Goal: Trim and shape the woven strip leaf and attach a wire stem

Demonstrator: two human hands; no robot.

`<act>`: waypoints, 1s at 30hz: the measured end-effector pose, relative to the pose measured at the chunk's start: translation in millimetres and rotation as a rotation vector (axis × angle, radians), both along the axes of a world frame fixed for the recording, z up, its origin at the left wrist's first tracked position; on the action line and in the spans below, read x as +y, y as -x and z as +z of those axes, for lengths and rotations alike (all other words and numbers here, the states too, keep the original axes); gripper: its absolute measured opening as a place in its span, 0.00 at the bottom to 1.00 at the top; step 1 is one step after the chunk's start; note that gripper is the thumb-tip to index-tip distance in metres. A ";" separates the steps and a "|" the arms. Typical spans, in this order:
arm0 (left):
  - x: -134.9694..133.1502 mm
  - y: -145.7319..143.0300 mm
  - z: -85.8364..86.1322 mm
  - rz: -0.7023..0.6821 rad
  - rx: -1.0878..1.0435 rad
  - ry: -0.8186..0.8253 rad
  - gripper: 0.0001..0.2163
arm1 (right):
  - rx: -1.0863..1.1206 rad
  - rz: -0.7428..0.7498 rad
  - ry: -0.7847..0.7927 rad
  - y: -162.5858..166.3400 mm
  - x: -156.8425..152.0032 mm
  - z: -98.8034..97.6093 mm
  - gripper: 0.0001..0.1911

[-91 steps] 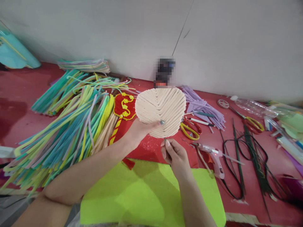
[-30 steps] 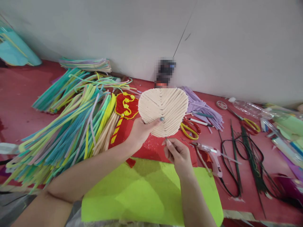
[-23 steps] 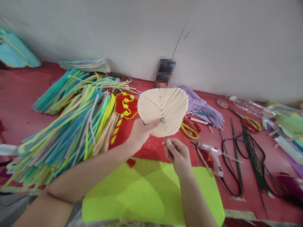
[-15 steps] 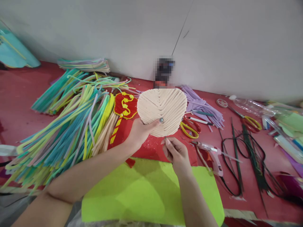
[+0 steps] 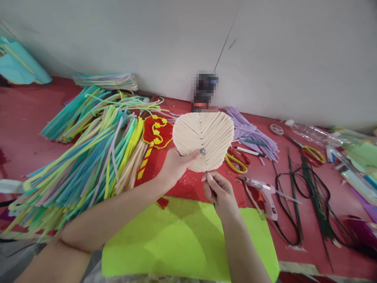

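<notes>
My left hand (image 5: 175,167) grips a cream fan (image 5: 217,137) made of ribbed strips laid in a leaf pattern. The thumb lies across its lower front, and the fingers behind it are hidden. Just below the fan's bottom edge, my right hand (image 5: 221,192) pinches a thin dark wire stem (image 5: 206,172) that meets the fan there. A small red fan with yellow trim (image 5: 161,135) lies left of the cream one, its handle wrapped in yellow and red. Under both hands are a red sheet (image 5: 188,186) and a lime-green sheet (image 5: 165,239).
Bundles of coloured pipe cleaners (image 5: 88,165) cover the left side. Purple pipe cleaners (image 5: 253,135), yellow-and-red scissors (image 5: 237,163), a pink glue gun (image 5: 268,196), dark green wires (image 5: 313,196), another pair of scissors (image 5: 313,154) and a clear bottle (image 5: 315,131) lie right. A wall (image 5: 147,43) stands behind.
The view has shifted very slightly, and the fan and both hands appear a few pixels further right and lower. Both grips look the same.
</notes>
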State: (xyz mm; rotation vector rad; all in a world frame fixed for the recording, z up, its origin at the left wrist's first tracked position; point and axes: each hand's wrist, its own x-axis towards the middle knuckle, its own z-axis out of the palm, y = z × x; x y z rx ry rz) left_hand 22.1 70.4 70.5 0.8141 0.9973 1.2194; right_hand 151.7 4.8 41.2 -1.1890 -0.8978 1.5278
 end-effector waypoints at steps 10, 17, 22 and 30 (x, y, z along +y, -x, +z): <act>-0.8 -0.3 -0.2 -0.009 0.007 0.000 0.17 | -0.076 -0.027 -0.043 -0.2 0.6 -1.0 0.16; 0.0 0.0 -0.5 -0.024 -0.022 0.013 0.19 | -0.121 -0.047 -0.066 0.6 0.2 -1.3 0.17; -0.1 -0.8 -3.8 -0.042 -0.080 0.003 0.20 | -0.124 -0.049 -0.098 -0.9 -0.2 -0.9 0.15; 4.1 0.5 -5.2 -0.127 -0.207 -0.038 0.22 | -0.263 -0.212 -0.219 1.4 -2.8 -0.8 0.14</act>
